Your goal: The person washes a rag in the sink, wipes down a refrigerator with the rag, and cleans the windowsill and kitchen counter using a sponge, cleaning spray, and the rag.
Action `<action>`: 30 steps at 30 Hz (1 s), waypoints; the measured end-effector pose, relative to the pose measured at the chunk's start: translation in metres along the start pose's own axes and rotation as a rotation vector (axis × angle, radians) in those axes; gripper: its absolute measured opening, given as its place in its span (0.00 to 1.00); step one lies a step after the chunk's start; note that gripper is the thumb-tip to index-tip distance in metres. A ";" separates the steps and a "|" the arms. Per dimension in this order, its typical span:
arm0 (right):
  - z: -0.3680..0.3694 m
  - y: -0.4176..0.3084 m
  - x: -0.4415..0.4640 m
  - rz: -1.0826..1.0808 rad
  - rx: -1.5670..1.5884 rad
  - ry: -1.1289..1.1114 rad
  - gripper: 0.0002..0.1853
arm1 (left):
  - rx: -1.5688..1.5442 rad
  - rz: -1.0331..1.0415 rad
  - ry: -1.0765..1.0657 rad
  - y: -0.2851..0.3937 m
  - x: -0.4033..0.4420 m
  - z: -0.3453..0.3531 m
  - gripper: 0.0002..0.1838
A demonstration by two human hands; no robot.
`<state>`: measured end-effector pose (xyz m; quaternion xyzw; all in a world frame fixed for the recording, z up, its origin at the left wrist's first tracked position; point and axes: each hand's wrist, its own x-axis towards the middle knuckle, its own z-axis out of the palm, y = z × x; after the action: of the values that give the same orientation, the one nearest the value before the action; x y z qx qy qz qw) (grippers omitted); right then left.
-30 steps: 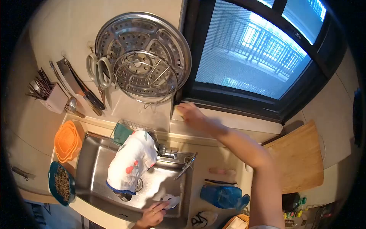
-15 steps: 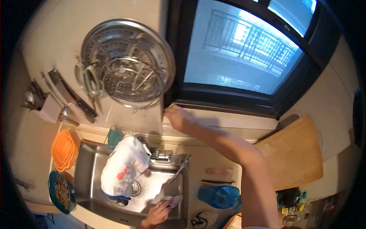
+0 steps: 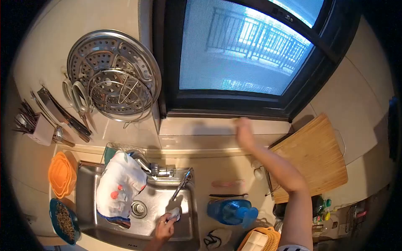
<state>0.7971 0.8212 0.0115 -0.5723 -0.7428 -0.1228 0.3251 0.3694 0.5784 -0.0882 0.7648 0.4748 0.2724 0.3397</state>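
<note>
Head view, and we have both hands in play! The left hand [image 3: 164, 229], low over the sink [image 3: 88, 190], has its fingers closed around a small pale object [image 3: 176, 212], above the basin floor near the drain [image 3: 139, 209]. It looks light, a one-handed item; whether it's soft or stiff I can't call, half hidden as it is. With a wet basin below it could well turn slippery, so a firm hold around its sides looks the sound choice.

Up top, the right hand [image 3: 244, 133] is at the window sill [image 3: 178, 125], badly blurred; spread or pinching, and on what, I cannot tell.

Over to the containers! A teal bowl [image 3: 76, 226] at far left carries a heap of brown bits [image 3: 64, 221]. Just behind it, orange baskets [image 3: 61, 175] sit nested. The pale holder [image 3: 42, 130] on the wall bristles with utensils [image 3: 26, 116]. Across on the surface [image 3: 228, 167], a blue translucent jug [image 3: 229, 211] keeps its contents unclear, while an orange basket [image 3: 273, 241] at the near edge cradles a pale block [image 3: 254, 242].
</note>
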 end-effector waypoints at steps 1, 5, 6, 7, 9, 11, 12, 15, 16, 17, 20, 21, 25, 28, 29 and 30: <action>0.007 -0.043 0.022 0.028 0.114 -0.195 0.11 | 0.014 -0.008 0.010 -0.001 0.000 0.003 0.16; 0.098 -0.184 0.077 -0.092 0.557 -0.119 0.12 | -0.006 -0.148 -0.018 -0.009 0.000 0.006 0.17; 0.062 -0.215 0.103 0.397 0.789 -0.559 0.11 | 0.096 -0.039 0.046 -0.009 0.003 0.007 0.14; 0.072 -0.207 0.091 -0.315 0.176 -0.268 0.09 | 0.087 -0.001 0.016 -0.004 0.011 0.004 0.14; 0.067 -0.177 0.076 -0.322 0.295 -0.086 0.07 | 0.037 -0.092 0.103 0.010 0.009 0.004 0.14; 0.024 -0.138 0.062 0.221 0.413 -0.277 0.07 | 0.148 0.037 0.122 -0.003 0.003 0.012 0.15; -0.003 -0.107 0.058 0.016 0.084 -0.561 0.07 | 0.049 -0.035 0.123 -0.006 0.000 0.014 0.16; -0.035 0.015 0.002 -0.089 -0.137 -0.061 0.06 | -0.017 -0.131 0.110 0.000 0.007 0.019 0.17; -0.053 0.046 -0.012 -0.040 -0.361 -0.226 0.05 | 0.045 -0.042 0.139 -0.005 0.007 0.019 0.17; -0.062 0.061 -0.019 0.173 -0.889 -0.396 0.05 | 0.113 0.048 0.162 -0.009 0.008 0.017 0.17; -0.092 0.119 -0.007 0.853 -0.777 -0.487 0.10 | 0.087 -0.016 0.179 -0.001 0.008 0.016 0.19; -0.108 0.105 0.005 0.969 -0.762 -0.460 0.10 | 0.055 -0.063 0.192 0.000 0.007 0.018 0.20; -0.127 0.083 0.017 1.064 -0.800 -0.506 0.12 | 0.189 -0.034 0.217 0.003 -0.005 0.014 0.21; -0.126 0.055 0.019 0.922 -0.836 -0.536 0.13 | 0.175 -0.054 0.192 -0.003 -0.010 0.013 0.22; -0.109 0.052 0.017 0.807 -0.807 -0.510 0.12 | 0.195 -0.098 0.223 -0.001 -0.013 0.010 0.22; -0.092 0.050 0.016 0.691 -0.782 -0.488 0.12 | 0.175 -0.130 0.142 0.007 -0.013 0.005 0.23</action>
<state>0.8727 0.7978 0.0817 -0.8712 -0.4656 -0.1391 -0.0703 0.3717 0.5630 -0.0875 0.7378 0.5684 0.2608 0.2542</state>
